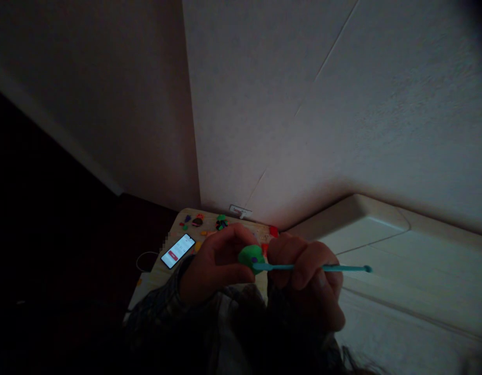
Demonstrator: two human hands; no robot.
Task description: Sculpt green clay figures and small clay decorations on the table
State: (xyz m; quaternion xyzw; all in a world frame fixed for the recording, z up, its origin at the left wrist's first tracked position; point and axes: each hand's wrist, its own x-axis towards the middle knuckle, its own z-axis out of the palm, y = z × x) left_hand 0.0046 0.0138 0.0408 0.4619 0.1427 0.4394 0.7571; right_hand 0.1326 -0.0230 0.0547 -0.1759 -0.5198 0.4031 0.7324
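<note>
My left hand (215, 263) holds a small rounded lump of green modelling clay (246, 255) between thumb and fingers. A small purple spot shows on its right side. My right hand (309, 273) is closed around a thin teal modelling tool (342, 268), held almost level. The tool's flat left end meets the clay by the purple spot, and its knobbed right end sticks out past my fingers. Some of the left fingers are hidden behind the clay.
Under my hands is a light wooden table (157, 281). On it lie a lit phone (177, 251) with a cable (145, 253), a dark round piece with orange on top (197, 222), a green and black piece (222, 223) and a red piece (273, 231). A wall socket (240, 210) sits behind; a pale headboard-like panel (381, 234) stands right.
</note>
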